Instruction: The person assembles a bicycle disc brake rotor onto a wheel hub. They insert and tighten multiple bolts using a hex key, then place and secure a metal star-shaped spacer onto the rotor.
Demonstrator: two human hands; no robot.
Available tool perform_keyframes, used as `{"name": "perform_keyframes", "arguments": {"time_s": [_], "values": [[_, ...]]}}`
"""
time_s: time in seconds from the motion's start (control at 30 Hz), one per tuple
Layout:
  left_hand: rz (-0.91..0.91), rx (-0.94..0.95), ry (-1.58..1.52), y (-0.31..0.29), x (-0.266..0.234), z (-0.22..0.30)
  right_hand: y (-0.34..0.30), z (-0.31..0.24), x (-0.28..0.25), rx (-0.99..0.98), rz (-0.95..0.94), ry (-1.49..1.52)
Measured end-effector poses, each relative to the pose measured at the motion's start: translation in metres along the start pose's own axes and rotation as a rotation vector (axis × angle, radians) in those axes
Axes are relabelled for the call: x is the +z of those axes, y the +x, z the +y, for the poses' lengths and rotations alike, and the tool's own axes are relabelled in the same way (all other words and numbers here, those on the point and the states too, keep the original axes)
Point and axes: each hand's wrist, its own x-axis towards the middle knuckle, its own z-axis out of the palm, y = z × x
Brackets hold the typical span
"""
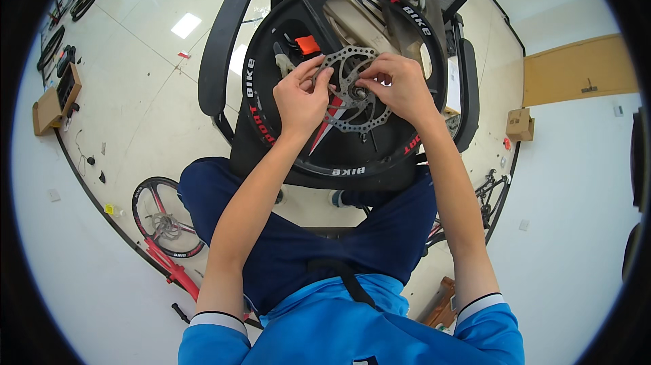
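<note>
A black bicycle wheel [271,138] with red and white lettering lies flat on the seat of an office chair. Over its hub sits a silver, perforated brake disc [374,121]. My left hand [303,99] is closed at the disc's left rim, thumb and fingertips on its edge. My right hand [401,86] is pinched just above the hub axle [360,92]; whatever is between its fingertips is too small to make out. Beyond my left hand, an orange-and-black object [306,45] rests among the wheel's spokes.
Armrests [230,39] flank the wheel on both sides. A beige bike frame [356,23] with a pedal lies behind and under it. On the floor at left are another wheel [163,219], a red frame part [169,267] and an opened cardboard box [47,111]. A carton [520,125] stands at right.
</note>
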Motion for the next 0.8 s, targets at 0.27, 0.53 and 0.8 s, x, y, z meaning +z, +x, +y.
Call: {"name": "perform_keyframes", "arguments": {"time_s": [0.27,0.53,0.8], "values": [[-0.007,0.029,0.056,-0.001,-0.0019,-0.0028,-0.0077,0.0054,0.0019,-0.125,0.048,-0.05],[-0.006,0.017,0.029,-0.0013,0.0002,-0.0021,-0.0071,0.0061,0.0081,-0.174,0.082,-0.145],[0.0,0.023,0.031,-0.0017,0.0004,-0.0041,-0.01,0.0112,0.0083,-0.126,0.104,0.001]]}}
